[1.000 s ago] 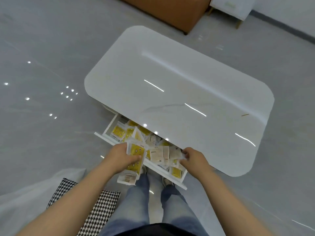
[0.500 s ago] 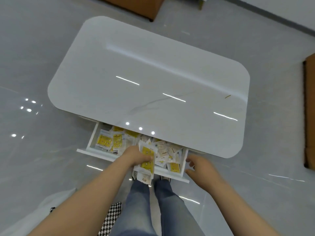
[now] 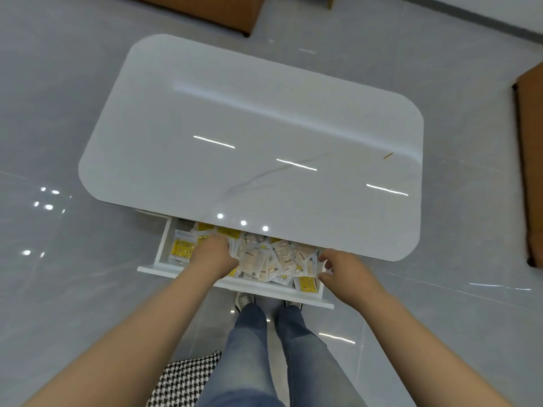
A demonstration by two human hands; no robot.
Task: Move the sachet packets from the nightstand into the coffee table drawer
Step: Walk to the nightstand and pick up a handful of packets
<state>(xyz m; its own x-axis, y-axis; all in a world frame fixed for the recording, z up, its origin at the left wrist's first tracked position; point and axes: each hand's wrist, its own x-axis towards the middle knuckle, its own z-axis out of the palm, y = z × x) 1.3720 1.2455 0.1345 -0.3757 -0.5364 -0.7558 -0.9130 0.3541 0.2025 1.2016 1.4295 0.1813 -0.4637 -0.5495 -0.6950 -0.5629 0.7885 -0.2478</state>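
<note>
The white coffee table (image 3: 264,127) has its drawer (image 3: 176,274) pulled out toward me. Several sachet packets (image 3: 264,259), white and yellow, lie heaped inside it, with yellow ones (image 3: 182,248) at the left end. My left hand (image 3: 214,255) reaches into the drawer and lies palm down on the packets, its fingertips among them. My right hand (image 3: 343,268) hovers at the drawer's right end with loosely curled fingers and holds nothing. The nightstand is out of view.
I stand right at the drawer front, with my legs (image 3: 258,348) and shoes just below it. A houndstooth fabric (image 3: 188,380) lies by my left leg. Brown furniture stands at the top (image 3: 205,10) and at the right edge (image 3: 531,171). Glossy grey floor surrounds the table.
My left hand carried its bundle of sachets from over the drawer front down into the drawer, where the bundle now lies. My right hand drew back to the drawer's right end.
</note>
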